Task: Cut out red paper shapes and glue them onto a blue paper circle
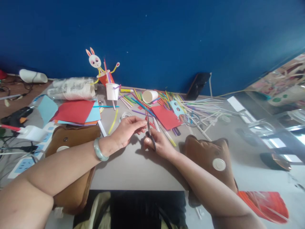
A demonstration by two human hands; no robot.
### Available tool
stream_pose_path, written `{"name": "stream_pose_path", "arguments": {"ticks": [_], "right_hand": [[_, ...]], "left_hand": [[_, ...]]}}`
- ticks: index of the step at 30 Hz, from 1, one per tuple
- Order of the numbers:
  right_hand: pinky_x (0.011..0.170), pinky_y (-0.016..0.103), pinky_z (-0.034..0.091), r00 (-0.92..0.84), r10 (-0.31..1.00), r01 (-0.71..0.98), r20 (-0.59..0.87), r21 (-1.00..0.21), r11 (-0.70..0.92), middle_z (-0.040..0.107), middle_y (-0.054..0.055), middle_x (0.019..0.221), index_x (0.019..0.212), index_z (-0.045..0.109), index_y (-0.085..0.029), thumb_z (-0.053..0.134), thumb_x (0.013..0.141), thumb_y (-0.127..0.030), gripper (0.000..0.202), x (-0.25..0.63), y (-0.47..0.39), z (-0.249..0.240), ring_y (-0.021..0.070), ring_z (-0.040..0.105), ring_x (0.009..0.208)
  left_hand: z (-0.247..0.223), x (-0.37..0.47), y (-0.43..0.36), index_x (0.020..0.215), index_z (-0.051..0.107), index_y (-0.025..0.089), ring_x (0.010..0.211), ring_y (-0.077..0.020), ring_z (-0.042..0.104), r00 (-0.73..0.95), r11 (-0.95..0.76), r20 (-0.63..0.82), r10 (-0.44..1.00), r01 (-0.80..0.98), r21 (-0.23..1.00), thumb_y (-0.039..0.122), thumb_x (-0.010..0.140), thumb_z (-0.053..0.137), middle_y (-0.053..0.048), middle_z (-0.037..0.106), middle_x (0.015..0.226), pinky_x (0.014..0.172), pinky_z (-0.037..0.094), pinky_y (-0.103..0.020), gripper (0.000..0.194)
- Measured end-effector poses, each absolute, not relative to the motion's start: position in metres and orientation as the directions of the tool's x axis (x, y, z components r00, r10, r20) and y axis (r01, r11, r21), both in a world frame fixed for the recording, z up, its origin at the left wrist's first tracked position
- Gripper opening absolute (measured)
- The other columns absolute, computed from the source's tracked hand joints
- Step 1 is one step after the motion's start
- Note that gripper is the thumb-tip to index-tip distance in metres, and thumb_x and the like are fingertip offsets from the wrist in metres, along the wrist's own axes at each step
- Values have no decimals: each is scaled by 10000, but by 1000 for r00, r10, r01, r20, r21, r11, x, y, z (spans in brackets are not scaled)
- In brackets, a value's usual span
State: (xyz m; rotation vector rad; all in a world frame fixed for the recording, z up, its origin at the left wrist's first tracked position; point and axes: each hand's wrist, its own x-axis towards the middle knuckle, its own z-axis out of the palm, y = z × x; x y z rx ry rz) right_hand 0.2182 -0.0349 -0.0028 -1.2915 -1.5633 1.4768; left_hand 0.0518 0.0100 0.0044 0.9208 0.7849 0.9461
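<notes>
My right hand [162, 143] grips a pair of dark-handled scissors [152, 141], fingers through the loops, with the blades pointing away from me. Close to the blades, my left hand [130, 128] is closed in a pinch. What it holds is too small to make out; a bit of red shows just beyond the blades. Both hands hover over the middle of the table. Just past them lies a sheet of red paper [165, 117], with a light blue cut-out [176, 108] with holes at its right.
Coloured pipe cleaners [164, 98] spread along the back, around a paper cup [149, 96]. At left stand a rabbit figure [94, 61], bagged cups [76, 89], red paper sheets [73, 111] and a power strip [23, 165]. Brown cushions [207, 159] lie near both forearms. A phone [198, 85] leans on the wall.
</notes>
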Motion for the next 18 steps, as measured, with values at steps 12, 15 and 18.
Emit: {"name": "stream_pose_path", "arguments": {"ticks": [12,15,18], "right_hand": [[519,261,386,-318,927,218,-198,-967,-131,638,15,613,765,464,-208,657,660,-816,647,219,-36,-8,130,538,561],[512,256,381,-317,928,195,-197,-971,-140,631,2,606,772,449,-211,670,668,-798,635,220,-36,-12,123,538,548],[503,254,376,-317,928,194,-193,-972,-136,623,-5,599,773,446,-212,677,674,-786,627,220,-35,-14,121,536,541]], "left_hand": [[2,51,11,750,678,137,577,-82,602,391,346,-214,895,-308,886,307,732,788,-30,706,717,522,449,-195,203],[2,51,11,748,677,135,577,-85,606,397,345,-210,894,-310,886,306,732,789,-31,706,713,515,456,-194,205],[3,51,11,734,675,134,578,-87,609,397,351,-214,893,-312,883,309,731,791,-30,704,705,516,462,-193,210]]}}
